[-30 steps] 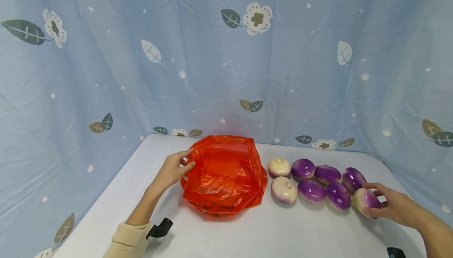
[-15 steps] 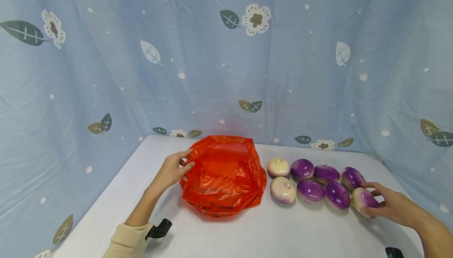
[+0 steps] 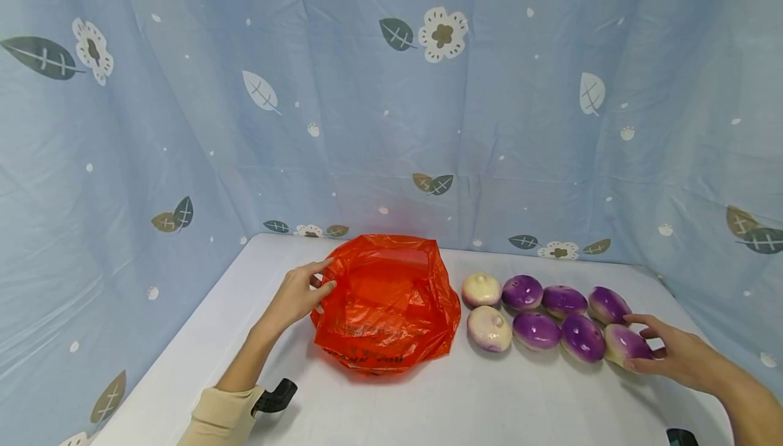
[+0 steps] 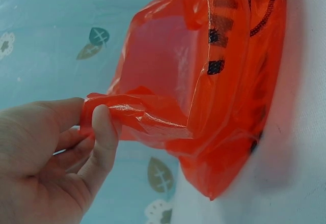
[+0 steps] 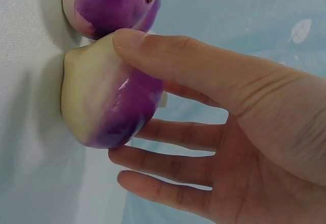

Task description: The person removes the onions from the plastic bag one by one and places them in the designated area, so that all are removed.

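My left hand (image 3: pixel 301 291) pinches the left rim of a red plastic bag (image 3: pixel 379 357) between thumb and fingers. The bag's mouth gapes wide, and black printing runs along its front; the left wrist view shows a fold of the red film (image 4: pixel 137 109) caught in the fingertips. On the far right, my right hand (image 3: pixel 682 354) grips a glossy purple-and-white onion (image 5: pixel 109 94), thumb on one side and fingers on the other. This onion stays low at the white table, right beside another purple onion (image 5: pixel 109 2).
Several more onions stand in two rows between the bag and my right hand, among them two paler ones, the front pale onion (image 3: pixel 489 329) and the back pale onion (image 3: pixel 481 289). A blue patterned curtain (image 3: pixel 367 126) encloses the white table (image 3: pixel 440 405).
The onion in my right hand has turned a little and shifted slightly left toward its neighbours. My left hand and the bag have stayed in place.
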Motion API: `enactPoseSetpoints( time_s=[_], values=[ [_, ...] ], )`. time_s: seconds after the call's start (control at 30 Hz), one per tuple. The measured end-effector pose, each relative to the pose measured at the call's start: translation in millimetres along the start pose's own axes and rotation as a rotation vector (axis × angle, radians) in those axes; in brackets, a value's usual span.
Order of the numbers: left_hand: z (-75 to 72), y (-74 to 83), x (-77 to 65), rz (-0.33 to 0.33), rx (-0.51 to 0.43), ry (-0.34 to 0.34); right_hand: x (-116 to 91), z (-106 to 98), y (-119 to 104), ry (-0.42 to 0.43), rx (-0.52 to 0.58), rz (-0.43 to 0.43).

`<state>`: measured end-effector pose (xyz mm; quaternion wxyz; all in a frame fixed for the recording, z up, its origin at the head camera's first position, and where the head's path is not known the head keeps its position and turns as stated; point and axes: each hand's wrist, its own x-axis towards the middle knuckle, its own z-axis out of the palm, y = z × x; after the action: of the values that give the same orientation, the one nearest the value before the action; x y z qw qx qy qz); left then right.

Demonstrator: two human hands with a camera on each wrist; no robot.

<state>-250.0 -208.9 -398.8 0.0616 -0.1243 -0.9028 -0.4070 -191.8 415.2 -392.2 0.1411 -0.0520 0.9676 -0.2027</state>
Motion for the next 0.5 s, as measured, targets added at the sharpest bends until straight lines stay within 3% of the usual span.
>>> enactPoseSetpoints(
  time_s=[0.5],
  values=[
    [-0.6, 1.9, -1.7, 0.040, 0.000, -0.037, -1.2, 0.0, -2.7, 0.090, -0.063, -0.040]
  ],
)
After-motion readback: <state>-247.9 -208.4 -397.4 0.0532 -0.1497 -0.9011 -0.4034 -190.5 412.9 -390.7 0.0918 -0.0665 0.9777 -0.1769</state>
